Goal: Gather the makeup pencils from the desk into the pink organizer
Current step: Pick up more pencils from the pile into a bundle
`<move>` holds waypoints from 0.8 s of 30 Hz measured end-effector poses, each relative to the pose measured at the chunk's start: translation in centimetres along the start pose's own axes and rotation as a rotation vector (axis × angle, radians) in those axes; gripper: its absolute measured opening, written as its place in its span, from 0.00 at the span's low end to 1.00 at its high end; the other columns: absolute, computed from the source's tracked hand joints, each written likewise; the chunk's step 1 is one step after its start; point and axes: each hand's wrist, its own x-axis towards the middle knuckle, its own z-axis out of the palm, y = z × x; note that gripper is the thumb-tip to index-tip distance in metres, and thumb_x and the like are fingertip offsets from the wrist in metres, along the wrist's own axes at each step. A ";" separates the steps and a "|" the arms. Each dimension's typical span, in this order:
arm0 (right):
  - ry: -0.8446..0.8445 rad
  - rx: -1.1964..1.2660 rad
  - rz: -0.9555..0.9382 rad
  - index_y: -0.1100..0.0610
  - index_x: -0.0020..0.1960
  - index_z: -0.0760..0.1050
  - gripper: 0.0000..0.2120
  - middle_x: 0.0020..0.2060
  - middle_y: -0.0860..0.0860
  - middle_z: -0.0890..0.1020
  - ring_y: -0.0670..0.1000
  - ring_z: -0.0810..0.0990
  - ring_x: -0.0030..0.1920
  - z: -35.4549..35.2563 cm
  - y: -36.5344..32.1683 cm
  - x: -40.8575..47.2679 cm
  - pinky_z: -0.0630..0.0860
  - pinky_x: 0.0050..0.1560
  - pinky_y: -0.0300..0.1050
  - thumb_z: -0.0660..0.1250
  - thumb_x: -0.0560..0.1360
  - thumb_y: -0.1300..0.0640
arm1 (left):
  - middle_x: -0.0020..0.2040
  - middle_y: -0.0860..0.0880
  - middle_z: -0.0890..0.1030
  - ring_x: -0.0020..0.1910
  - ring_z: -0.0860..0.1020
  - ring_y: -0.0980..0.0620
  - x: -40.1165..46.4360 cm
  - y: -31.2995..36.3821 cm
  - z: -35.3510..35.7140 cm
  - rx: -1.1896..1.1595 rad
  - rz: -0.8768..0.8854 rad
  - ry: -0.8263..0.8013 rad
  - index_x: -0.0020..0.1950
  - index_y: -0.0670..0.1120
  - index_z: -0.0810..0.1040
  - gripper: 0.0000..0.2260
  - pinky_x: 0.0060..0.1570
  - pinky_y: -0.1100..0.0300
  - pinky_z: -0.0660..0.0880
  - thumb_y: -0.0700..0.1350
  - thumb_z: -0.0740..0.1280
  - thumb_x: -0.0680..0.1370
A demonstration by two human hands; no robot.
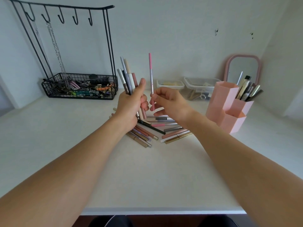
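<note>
Head view of a white table (49,145) against a pale wall. Centre of the frame: the left hand (129,105) is curled round a bundle of makeup pencils (127,77), held roughly upright, their upper ends fanning toward the upper left and their lower ends showing below the fist. Just right of it, the right hand (170,102) pinches a single pink-and-silver pencil (151,79) between thumb and fingertips, near its lower end; the pencil stands almost vertical, close beside the bundle but apart from it. Below both hands, a loose heap of pencils (154,130) lies on the table in crossed directions, in pink, beige, gold, grey and black, partly hidden by the wrists.

Right of the frame: the pink organizer (229,108), made of hexagonal tubes of different heights, stands on the table; its rear right tube already holds several pencils and brushes (247,90), while the front tubes' contents cannot be seen. Behind it stands a pink-framed mirror (242,66). Two clear lidded containers (185,86) sit between the hands and the organizer, toward the wall. Upper left of the frame: a black wire rack with hooks (65,18) carries hanging chains above a wire basket (80,87) of hair clips.
</note>
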 end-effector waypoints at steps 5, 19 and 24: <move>-0.083 0.033 -0.040 0.65 0.52 0.75 0.05 0.38 0.56 0.81 0.52 0.79 0.37 1.0 -0.1 -0.4 0.81 0.37 0.44 0.62 0.82 0.63 | 0.25 0.53 0.62 0.22 0.61 0.55 0.0 0.7 -0.3 -0.152 -0.060 0.070 0.36 0.50 0.70 0.20 0.26 0.62 0.66 0.60 0.76 0.71; -0.114 0.008 0.041 0.66 0.49 0.78 0.07 0.37 0.60 0.80 0.52 0.81 0.35 1.0 -0.4 -0.6 0.84 0.40 0.44 0.74 0.73 0.66 | 0.30 0.52 0.77 0.31 0.75 0.48 0.5 -0.4 -0.4 0.033 0.007 0.137 0.33 0.46 0.78 0.11 0.36 0.54 0.75 0.45 0.73 0.74; 0.082 -0.343 0.028 0.63 0.51 0.81 0.08 0.40 0.51 0.82 0.44 0.79 0.37 -1.8 0.3 1.0 0.80 0.44 0.43 0.71 0.77 0.58 | 0.27 0.52 0.75 0.27 0.76 0.54 0.5 0.1 -0.3 -0.081 -0.002 0.087 0.43 0.46 0.75 0.08 0.33 0.59 0.75 0.45 0.70 0.79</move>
